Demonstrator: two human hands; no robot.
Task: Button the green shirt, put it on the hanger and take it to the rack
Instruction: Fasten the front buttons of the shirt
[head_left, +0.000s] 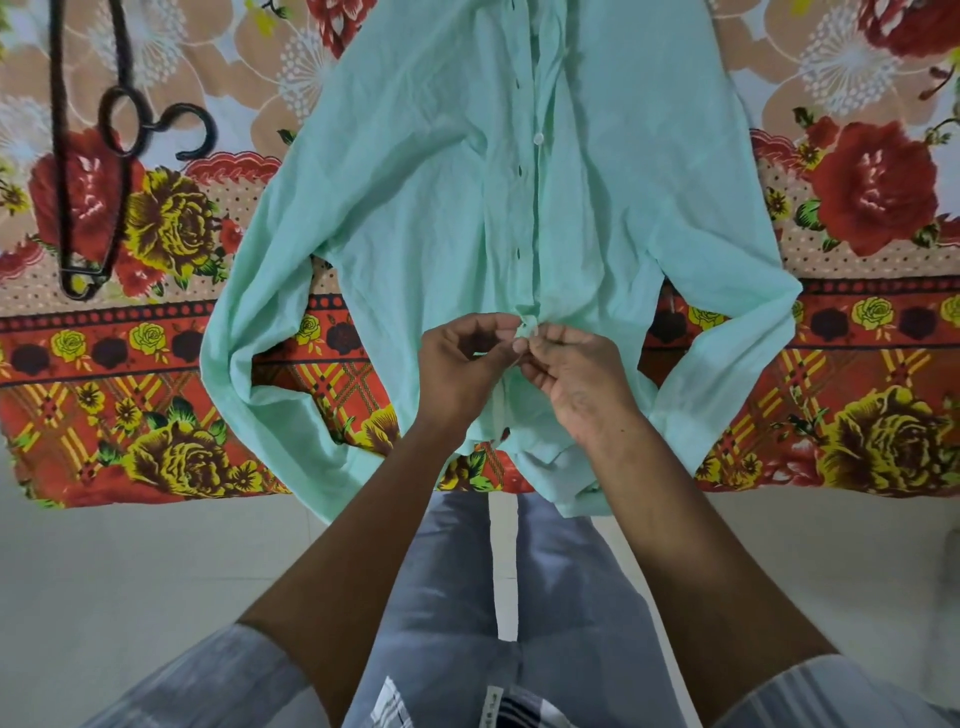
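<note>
The pale green shirt (441, 208) lies front up on a flowered bedspread, collar end near me, sleeves spread to both sides. Its front placket runs up the middle, with open buttonholes and one white button (538, 138) showing. My left hand (462, 366) pinches the placket edge near the shirt's near end. My right hand (576, 379) pinches the other edge right beside it, fingertips meeting at a small fold of cloth. A dark hanger (111, 150) lies flat on the bedspread at the far left, hook pointing right.
The flowered bedspread (156, 395) covers the bed (883, 364) up to its near edge. Pale floor tiles (130, 571) lie below, where my legs in grey trousers (441, 597) stand against the bed.
</note>
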